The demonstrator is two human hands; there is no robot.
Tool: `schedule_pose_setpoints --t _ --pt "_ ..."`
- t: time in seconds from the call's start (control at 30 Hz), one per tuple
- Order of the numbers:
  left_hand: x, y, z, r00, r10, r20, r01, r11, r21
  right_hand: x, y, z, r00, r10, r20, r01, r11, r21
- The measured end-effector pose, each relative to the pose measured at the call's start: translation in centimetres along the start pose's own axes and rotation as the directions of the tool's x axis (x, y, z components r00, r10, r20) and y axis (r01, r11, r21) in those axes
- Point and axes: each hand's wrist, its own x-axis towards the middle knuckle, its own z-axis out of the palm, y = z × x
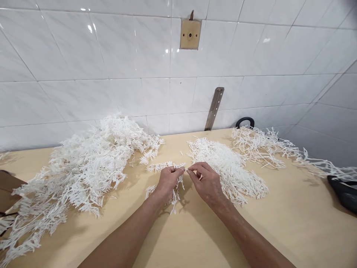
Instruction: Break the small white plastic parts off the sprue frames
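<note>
My left hand [167, 181] is closed in a pinch on a branched white plastic strand [175, 197], which hangs below the fingers. Just to its right, my right hand [205, 181] pinches at the strand's end, thumb and forefinger together; the tiny bit between them is hard to make out. Short comb-like white pieces [156, 167] lie beside and behind the left hand. Close behind the right hand spreads a flat pile of small white sticks [223, 162]. A tall heap of tangled white branched strands [92, 160] covers the left side.
The light wooden tabletop [178, 242] meets a tiled wall [117, 48]. More bare branched strands [259, 145] lie at the right rear, near a black handle [245, 121]. A metal strip [214, 108] leans on the wall. A black object [344, 193] sits at the right edge, a brown box [9, 190] at the left.
</note>
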Motion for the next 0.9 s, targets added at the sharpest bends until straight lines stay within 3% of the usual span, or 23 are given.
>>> schedule_pose_setpoints --t 0.27,0.57,0.9 --pt "-0.27 0.49 -0.03 0.996 -0.02 0.082 0.024 0.998 -0.056 -0.05 0.65 0.23 1.0 0.018 0.02 -0.018 1.0 0.021" --pt "-0.13 0.66 -0.3 0.99 -0.054 0.128 0.061 0.997 -0.049 0.29 0.58 -0.46 0.976 0.149 0.158 -0.163 0.983 0.08" --pt "-0.57 0.77 0.07 0.992 -0.009 0.125 0.002 0.998 0.063 -0.26 0.87 0.25 0.983 0.117 0.139 -0.116 0.993 -0.015"
